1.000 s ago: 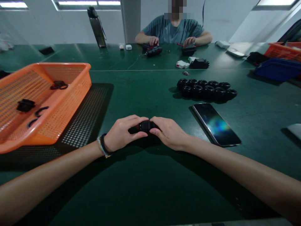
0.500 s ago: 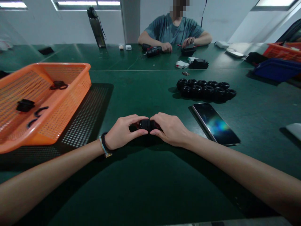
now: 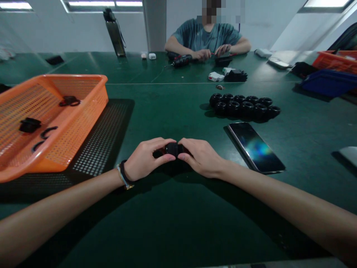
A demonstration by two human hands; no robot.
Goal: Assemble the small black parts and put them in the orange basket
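Evidently the small black cylindrical part [image 3: 172, 149] is held end to end: the left hand [image 3: 142, 158] pinches one side between thumb and fingers, the right hand [image 3: 200, 156] pinches the other, and the fingertips nearly meet over its middle. Such an opposed grip probably lets each hand steady its own end against a push or a twist. Whether it is one piece or two joined, I cannot tell, since the fingers cover much of it. The part is in front of the wearer, just above the green table [image 3: 178, 223], where both arms reach it evenly.

To the left, the orange mesh basket [image 3: 76, 77] sits near the left hand, its walls likely keeping the loose black block [image 3: 30, 125] and black curved pieces [image 3: 49, 132] from straying. Beyond the right hand, black ring-topped cylinders [image 3: 247, 108] stand close together in two rows, open ends up, which probably makes them easy to count and hard to knock over. The smartphone [image 3: 255, 147] lies flat, screen up, beside the right forearm, perhaps for a quick glance. Across the table, a cordless drill [image 3: 182, 60] lies on its side, close to a co-worker [image 3: 208, 39].
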